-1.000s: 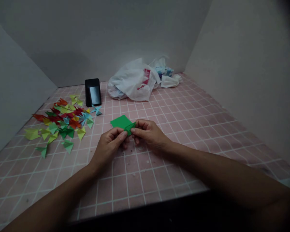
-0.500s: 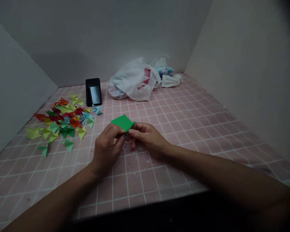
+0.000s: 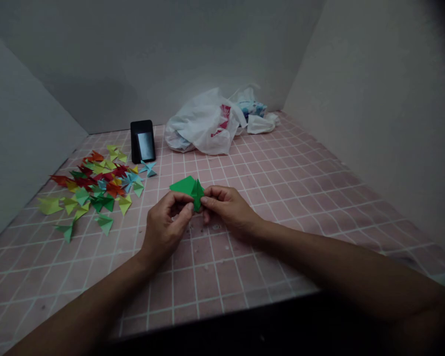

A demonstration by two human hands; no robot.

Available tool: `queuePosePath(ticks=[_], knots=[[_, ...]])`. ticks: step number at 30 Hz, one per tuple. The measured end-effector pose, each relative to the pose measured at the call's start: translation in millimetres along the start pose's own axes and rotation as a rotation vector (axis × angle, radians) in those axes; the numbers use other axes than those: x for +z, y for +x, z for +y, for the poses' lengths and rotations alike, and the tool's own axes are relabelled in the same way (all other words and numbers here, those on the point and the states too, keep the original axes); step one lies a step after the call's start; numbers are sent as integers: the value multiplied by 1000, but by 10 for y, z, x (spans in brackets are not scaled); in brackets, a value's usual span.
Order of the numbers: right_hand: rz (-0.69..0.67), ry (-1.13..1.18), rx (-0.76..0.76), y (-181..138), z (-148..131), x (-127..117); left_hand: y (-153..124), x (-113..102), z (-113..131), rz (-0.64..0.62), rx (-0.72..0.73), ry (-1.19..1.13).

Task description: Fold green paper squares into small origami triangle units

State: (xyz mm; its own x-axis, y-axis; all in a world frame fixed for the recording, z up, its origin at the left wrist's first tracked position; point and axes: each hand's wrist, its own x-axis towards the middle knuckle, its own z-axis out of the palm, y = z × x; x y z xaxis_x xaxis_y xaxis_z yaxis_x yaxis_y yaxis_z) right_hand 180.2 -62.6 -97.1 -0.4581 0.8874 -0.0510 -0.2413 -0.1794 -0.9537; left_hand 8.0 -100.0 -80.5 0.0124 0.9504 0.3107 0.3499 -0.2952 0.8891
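Note:
Between both hands, over the near middle of the table, is a small folded green paper (image 3: 198, 195) with its pointed end up. My left hand (image 3: 166, 222) pinches its left side between thumb and forefinger. From the right, the thumb and forefinger of my right hand (image 3: 230, 210) grip its other side. Just behind the fingers lies a flat green sheet of paper (image 3: 181, 185); whether it is joined to the folded piece I cannot tell. Left of my hands, a loose group of small folded paper figures (image 3: 103, 201) in green, yellow, red, orange and light blue covers the table.
A dark phone (image 3: 143, 142) leans upright behind the paper figures. Toward the back wall sit a crumpled white plastic bag (image 3: 203, 121) and, to its right, a blue-and-white packet (image 3: 255, 109) beside white crumpled plastic. Pink checked cloth (image 3: 300, 198) covers the table; pale walls enclose three sides.
The folded green piece has turned from lying edge-on to standing with its point up, showing its creased face. My fingers have shifted slightly around it.

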Motion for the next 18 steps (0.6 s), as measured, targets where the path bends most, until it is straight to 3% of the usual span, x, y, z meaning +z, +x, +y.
queuePosePath(ticks=[3, 6, 18], knots=[[13, -87, -7, -10, -20, 9, 26, 6, -3, 15, -201, -210], [-1, -135, 3, -23, -37, 22, 52, 6, -16, -50, -293, -246], [18, -30, -9, -1, -12, -4, 49, 16, -1, -42, -387, -305]])
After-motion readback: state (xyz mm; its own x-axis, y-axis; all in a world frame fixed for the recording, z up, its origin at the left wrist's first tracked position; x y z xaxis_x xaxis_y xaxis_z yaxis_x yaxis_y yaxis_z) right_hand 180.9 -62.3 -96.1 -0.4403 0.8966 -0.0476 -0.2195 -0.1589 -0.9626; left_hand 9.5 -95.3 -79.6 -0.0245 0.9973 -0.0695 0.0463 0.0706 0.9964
